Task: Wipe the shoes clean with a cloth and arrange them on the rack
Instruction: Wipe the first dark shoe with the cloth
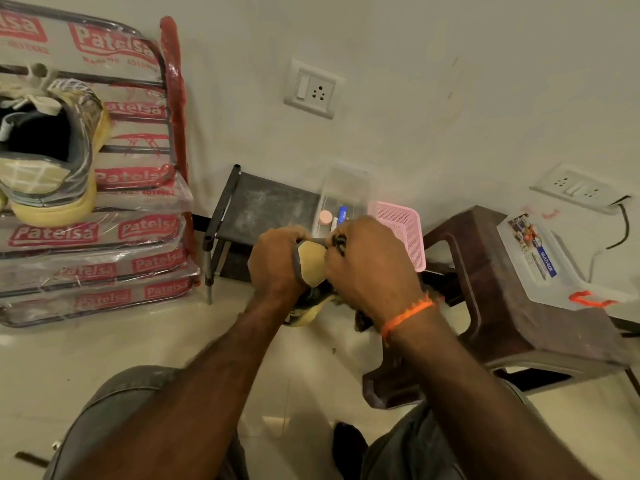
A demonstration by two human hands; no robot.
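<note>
Yellow-soled shoe in hand (310, 263): held in mid-air between both hands, above the pale floor and in front of the low dark rack; a tan panel edged in grey faces the camera, and the yellowish sole shows below the hands.
Left hand (277, 259): fingers curled round the shoe's left side, gripping it.
Right hand (370, 268): fingers curled against the shoe's right side, with a dark cloth (362, 318) bunched under the palm; a scrap of it hangs below the wrist. How much of the grip is on the cloth and how much on the shoe cannot be told.
Wrist: an orange thread band (407, 315) circles the right wrist.
Second shoe (48, 150): grey and tan with a yellow sole, resting on a stack of plastic-wrapped frames (97, 237) printed in red, at the left.
Rack (263, 206): low, dark and dusty on top, standing against the wall just behind the hands.
On the rack: a clear box (341, 202) and, beside it, a pink mesh basket (398, 230).
Right side: a brown plastic stool (491, 299) carrying a clear lidded container (554, 261) with an orange clip.
Wall: two white switch-and-socket plates, one (313, 89) above the rack.
</note>
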